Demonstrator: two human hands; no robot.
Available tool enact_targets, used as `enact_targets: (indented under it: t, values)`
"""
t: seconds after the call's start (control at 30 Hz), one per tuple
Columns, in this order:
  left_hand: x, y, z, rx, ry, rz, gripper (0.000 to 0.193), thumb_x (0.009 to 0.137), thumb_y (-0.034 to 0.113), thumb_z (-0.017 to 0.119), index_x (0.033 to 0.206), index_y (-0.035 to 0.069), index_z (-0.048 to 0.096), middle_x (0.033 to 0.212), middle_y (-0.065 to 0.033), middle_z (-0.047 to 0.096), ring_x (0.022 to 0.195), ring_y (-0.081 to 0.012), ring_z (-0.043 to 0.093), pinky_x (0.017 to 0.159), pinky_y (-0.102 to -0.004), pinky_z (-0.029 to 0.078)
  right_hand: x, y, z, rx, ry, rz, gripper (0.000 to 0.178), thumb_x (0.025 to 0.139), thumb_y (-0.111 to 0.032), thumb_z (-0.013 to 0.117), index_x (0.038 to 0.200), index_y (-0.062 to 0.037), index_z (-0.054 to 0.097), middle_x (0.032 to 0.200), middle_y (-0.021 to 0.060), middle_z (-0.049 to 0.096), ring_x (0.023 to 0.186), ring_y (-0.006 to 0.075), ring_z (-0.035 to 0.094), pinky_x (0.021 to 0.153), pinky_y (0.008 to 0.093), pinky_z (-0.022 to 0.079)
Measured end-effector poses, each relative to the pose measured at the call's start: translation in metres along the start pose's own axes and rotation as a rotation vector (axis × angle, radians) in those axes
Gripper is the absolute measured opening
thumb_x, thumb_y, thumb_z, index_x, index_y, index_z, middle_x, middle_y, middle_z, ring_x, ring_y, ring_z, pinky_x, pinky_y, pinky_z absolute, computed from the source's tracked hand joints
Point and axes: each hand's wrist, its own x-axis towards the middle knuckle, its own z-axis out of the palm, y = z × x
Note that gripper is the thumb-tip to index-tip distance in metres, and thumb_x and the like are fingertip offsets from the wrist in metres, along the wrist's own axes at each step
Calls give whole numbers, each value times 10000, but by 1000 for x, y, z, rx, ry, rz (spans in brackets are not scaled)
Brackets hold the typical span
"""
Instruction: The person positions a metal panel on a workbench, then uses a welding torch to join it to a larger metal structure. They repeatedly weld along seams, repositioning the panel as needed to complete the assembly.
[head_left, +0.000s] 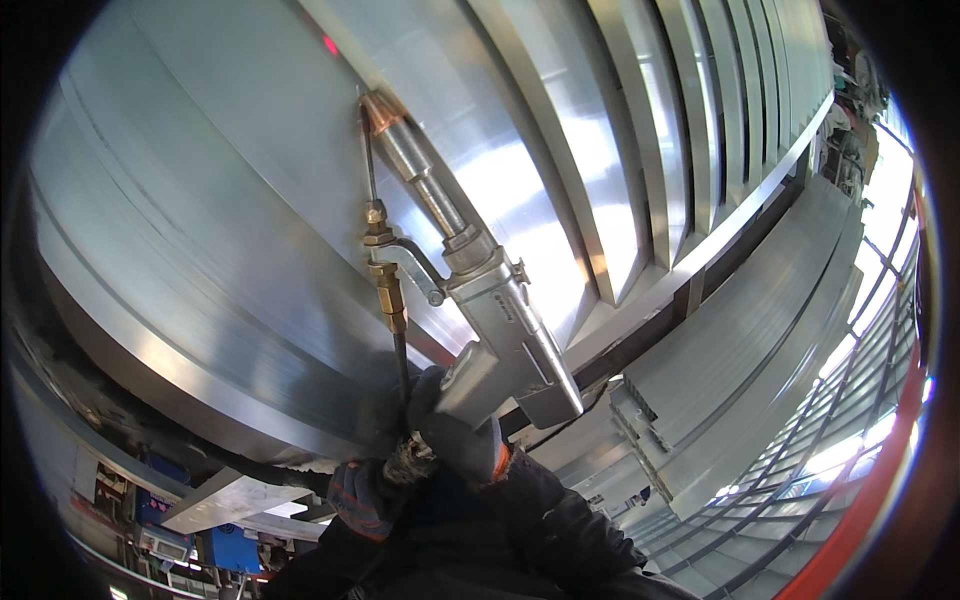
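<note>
My right hand [463, 440], in a dark glove with an orange cuff edge, is wrapped round the grip of a silver laser welding gun [505, 310]. The gun's copper nozzle [382, 112] points up and left, close to a seam in the shiny sheet metal [240, 180]. Beside the nozzle runs a thin wire-feed tube [371, 165] with brass fittings [388, 290], held by a bracket on the gun. My left hand [360, 498], gloved too, is closed round the wrapped cable [408, 460] below the grip. A red light spot [330, 45] shows above the nozzle.
Several upright metal ribs [640, 130] stand on the sheet to the right, ending at a long frame edge [740, 205]. Stacked metal panels [740, 340] lie beyond it. A blue box [230, 548] and other equipment are at the lower left.
</note>
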Motion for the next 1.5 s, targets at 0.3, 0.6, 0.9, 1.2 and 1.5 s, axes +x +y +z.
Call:
enact_targets:
  t: [0.3, 0.6, 0.9, 1.2, 1.5]
  values:
    - [16, 3, -27, 28, -311, 6, 457, 857, 402, 678, 974, -39, 653, 920, -176, 663, 816, -366, 655, 707, -459, 550, 11, -23, 28, -103, 155, 101, 141, 942, -126, 619, 1034, -20, 607, 983, 118, 677, 875, 219, 680, 794, 366, 561]
    - [50, 14, -38, -115, -521, -115, 438, 826, 397, 717, 1071, 41, 645, 980, -213, 659, 885, -443, 631, 746, -484, 517, 19, -29, 33, -92, 87, 152, 195, 928, -157, 652, 1046, -9, 605, 965, 125, 687, 837, 205, 680, 731, 354, 558]
    - [89, 74, -168, -361, -757, -559, 615, 838, 395, 720, 1280, 4, 547, 1079, -211, 686, 996, -382, 676, 830, -434, 537, -67, -46, 138, -264, 158, -83, 398, 896, -71, 675, 1244, -25, 489, 988, 59, 594, 829, 128, 590, 681, 308, 489]
    - [117, 5, -255, -238, -1028, -127, 541, 784, 100, 736, 1268, -23, 528, 985, -144, 702, 905, -273, 708, 766, -373, 562, -91, -55, 164, -206, 174, -222, 892, 816, -29, 759, 1512, -29, 201, 1267, 122, 514, 1115, 169, 572, 894, 336, 540]
    - [154, 26, -236, -985, -1192, -930, 451, 888, 216, 604, 1260, -3, 474, 829, -35, 571, 690, -106, 529, 602, -276, 436, -59, -52, 151, -258, 402, -353, 982, 749, -117, 832, 1489, 11, 198, 1186, 147, 553, 1007, 181, 598, 813, 336, 563]
